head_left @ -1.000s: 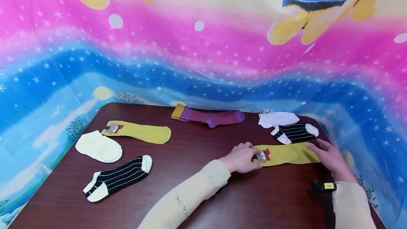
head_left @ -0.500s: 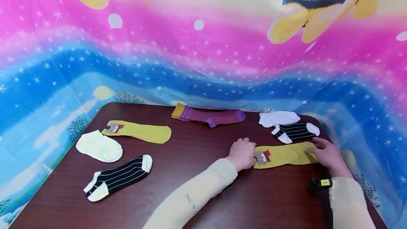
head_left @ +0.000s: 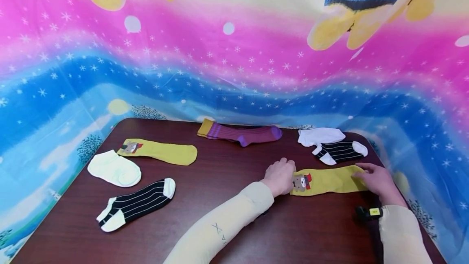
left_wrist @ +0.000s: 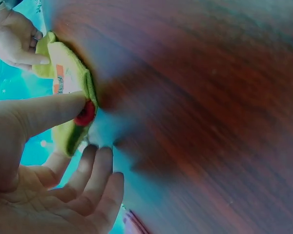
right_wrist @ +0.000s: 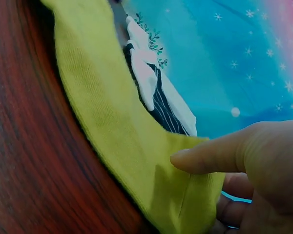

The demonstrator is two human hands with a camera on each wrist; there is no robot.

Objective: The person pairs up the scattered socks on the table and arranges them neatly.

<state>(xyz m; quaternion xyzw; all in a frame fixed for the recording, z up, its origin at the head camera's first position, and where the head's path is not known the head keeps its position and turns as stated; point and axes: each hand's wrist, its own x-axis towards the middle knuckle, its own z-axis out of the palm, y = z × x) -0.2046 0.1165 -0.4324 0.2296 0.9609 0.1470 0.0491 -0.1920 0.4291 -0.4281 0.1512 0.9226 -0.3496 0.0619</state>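
A yellow sock [head_left: 329, 180] with a bear print and a red patch lies stretched between both hands at the table's right side. My left hand [head_left: 280, 177] pinches its printed cuff end; in the left wrist view the thumb [left_wrist: 53, 112] lies over the red patch, the other fingers partly curled below. At the plain toe end, my right hand [head_left: 379, 182] pinches the fabric, thumb [right_wrist: 210, 153] on top and fingers behind it. Just beyond this sock lie a black striped sock [head_left: 340, 152] with white ends and a white sock [head_left: 320, 136].
On the left of the brown table [head_left: 220, 199] lie another yellow bear sock [head_left: 165, 152], a white sock [head_left: 115, 169] and a black striped sock [head_left: 141, 203]. A purple sock [head_left: 243, 133] with a mustard cuff rests at the back edge, against a printed cloth backdrop [head_left: 234, 72].
My left hand has shifted slightly left and turned, uncovering more of the bear print. The right hand stays at the toe end. The other socks have not moved.
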